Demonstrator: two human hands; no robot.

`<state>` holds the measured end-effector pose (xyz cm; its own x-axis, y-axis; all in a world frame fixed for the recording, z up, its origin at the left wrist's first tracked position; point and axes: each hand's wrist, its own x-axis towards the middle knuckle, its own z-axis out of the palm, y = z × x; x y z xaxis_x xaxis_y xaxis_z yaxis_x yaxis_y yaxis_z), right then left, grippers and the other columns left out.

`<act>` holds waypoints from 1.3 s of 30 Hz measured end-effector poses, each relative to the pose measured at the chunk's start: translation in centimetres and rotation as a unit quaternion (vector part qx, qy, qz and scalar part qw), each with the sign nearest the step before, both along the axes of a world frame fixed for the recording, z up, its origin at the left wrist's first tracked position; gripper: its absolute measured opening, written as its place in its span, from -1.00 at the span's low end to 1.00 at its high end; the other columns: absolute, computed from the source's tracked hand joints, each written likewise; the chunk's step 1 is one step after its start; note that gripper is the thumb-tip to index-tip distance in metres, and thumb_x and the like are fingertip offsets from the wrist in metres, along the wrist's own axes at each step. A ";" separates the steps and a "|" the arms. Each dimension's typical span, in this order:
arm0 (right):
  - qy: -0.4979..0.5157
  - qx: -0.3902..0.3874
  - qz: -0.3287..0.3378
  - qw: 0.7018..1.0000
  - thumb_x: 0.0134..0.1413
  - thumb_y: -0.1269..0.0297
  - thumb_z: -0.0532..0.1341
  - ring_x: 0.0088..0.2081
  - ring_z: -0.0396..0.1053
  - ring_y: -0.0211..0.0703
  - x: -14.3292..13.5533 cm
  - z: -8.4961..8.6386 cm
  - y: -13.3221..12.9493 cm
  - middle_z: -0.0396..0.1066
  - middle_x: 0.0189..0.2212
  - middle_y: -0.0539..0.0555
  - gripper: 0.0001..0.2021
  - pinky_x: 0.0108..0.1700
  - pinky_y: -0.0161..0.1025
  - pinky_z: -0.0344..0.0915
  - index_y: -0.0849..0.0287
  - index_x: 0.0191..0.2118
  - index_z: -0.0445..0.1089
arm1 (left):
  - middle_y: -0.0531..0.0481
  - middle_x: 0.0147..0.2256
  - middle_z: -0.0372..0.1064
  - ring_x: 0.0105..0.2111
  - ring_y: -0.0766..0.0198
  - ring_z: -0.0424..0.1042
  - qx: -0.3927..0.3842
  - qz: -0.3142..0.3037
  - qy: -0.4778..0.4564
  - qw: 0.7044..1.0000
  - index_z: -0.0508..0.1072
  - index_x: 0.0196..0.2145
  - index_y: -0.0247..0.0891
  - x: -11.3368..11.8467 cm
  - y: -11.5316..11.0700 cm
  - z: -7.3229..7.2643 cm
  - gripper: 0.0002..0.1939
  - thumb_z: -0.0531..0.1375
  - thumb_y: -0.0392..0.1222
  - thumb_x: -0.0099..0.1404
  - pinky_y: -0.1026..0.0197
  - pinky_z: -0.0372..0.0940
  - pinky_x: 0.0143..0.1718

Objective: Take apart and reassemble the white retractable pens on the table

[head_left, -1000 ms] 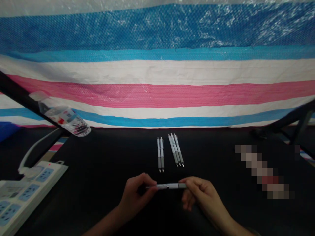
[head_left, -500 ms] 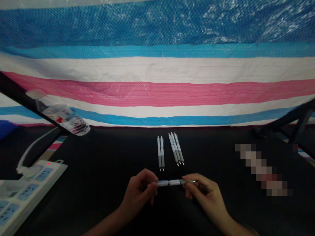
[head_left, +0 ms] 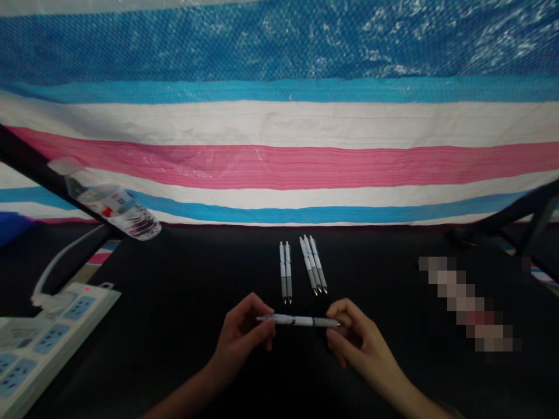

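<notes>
A white pen [head_left: 302,320] with a grey grip lies level between my two hands, just above the black table. My left hand [head_left: 247,331] pinches its push-button end between thumb and forefinger. Around the tip end are the thumb and forefinger of my right hand [head_left: 356,334], loosely closed, with the metal point showing between them. Beyond my hands lie a pair of similar pens [head_left: 285,272] side by side and, to their right, a slanted group of three pens [head_left: 313,265], tips toward me.
A white power strip [head_left: 65,343] with a plugged-in cable is at the left edge. Behind it a clear water bottle [head_left: 120,209] leans near a dark bar. A pixelated patch [head_left: 467,305] covers something on the right. A striped plastic sheet [head_left: 279,166] hangs behind the black table [head_left: 174,279].
The pen has shifted left, so more of its button end shows at my left fingers. My right fingers have spread a little and now sit nearer its tip. The other pens stay put.
</notes>
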<state>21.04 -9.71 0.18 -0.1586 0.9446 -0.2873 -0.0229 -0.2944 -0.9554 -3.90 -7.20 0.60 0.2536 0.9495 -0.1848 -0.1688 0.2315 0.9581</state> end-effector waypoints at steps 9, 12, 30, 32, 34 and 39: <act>0.001 -0.028 0.046 0.999 0.07 -0.25 0.30 -0.69 0.20 -0.41 0.4 0.5 0.2 0.39 -0.54 -0.06 -0.50 -0.64 -0.43 0.03 0.17 -0.34 0.34 | 0.06 -0.51 0.45 -0.57 0.34 0.41 0.000 0.005 -0.024 1.000 0.48 -0.32 -0.29 -0.4 0.1 -0.9 -0.72 0.40 -0.04 0.21 0.32 0.32 -0.55; -0.017 -0.043 0.064 0.997 0.20 -0.31 0.12 -0.72 0.15 -0.40 0.4 0.5 0.2 0.33 -0.64 -0.05 -0.42 -0.67 -0.42 -0.05 0.19 -0.46 0.33 | 0.05 -0.50 0.45 -0.57 0.34 0.41 0.002 -0.004 -0.025 1.000 0.47 -0.33 -0.28 -0.4 0.1 -0.9 -0.73 0.39 -0.05 0.22 0.32 0.31 -0.55; 0.033 -0.065 0.040 0.996 0.11 -0.31 0.22 -0.73 0.23 -0.42 0.7 0.0 0.7 0.41 -0.54 -0.04 -0.45 -0.69 -0.45 -0.06 0.20 -0.35 0.36 | 0.04 -0.51 0.45 -0.58 0.31 0.39 0.003 -0.002 -0.017 1.000 0.46 -0.34 -0.28 -0.5 0.0 -1.2 -0.73 0.38 -0.04 0.23 0.30 0.30 -0.57; 0.029 -0.081 0.068 0.994 0.18 -0.33 0.12 -0.76 0.19 -0.42 0.7 -0.2 0.7 0.35 -0.64 -0.05 -0.40 -0.70 -0.45 -0.08 0.21 -0.45 0.34 | 0.04 -0.52 0.45 -0.58 0.31 0.39 0.001 0.001 -0.010 1.000 0.46 -0.34 -0.28 -0.5 0.0 -1.1 -0.73 0.38 -0.04 0.23 0.30 0.29 -0.56; 0.026 -0.080 0.069 0.994 0.18 -0.29 0.16 -0.76 0.17 -0.42 0.7 -0.2 0.8 0.30 -0.69 -0.09 -0.42 -0.70 -0.46 -0.07 0.20 -0.48 0.32 | 0.05 -0.52 0.44 -0.59 0.32 0.38 -0.001 0.005 -0.006 1.000 0.45 -0.35 -0.28 -0.4 0.1 -0.9 -0.72 0.38 -0.04 0.22 0.30 0.28 -0.56; 0.084 -0.093 -0.015 0.992 0.04 -0.04 0.41 -0.70 0.24 -0.42 0.8 0.4 0.8 0.40 -0.57 -0.07 -0.62 -0.67 -0.47 0.00 0.21 -0.32 0.41 | 0.07 -0.52 0.39 -0.59 0.34 0.34 0.009 0.019 0.016 1.000 0.44 -0.35 -0.27 -0.4 0.1 -0.6 -0.73 0.37 -0.03 0.23 0.31 0.24 -0.57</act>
<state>21.79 -8.88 0.56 -0.1908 0.8826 -0.4298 -0.1882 -0.4626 -0.8664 -4.26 -7.07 -0.04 0.2119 0.9616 -0.1747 -0.1454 0.2078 0.9673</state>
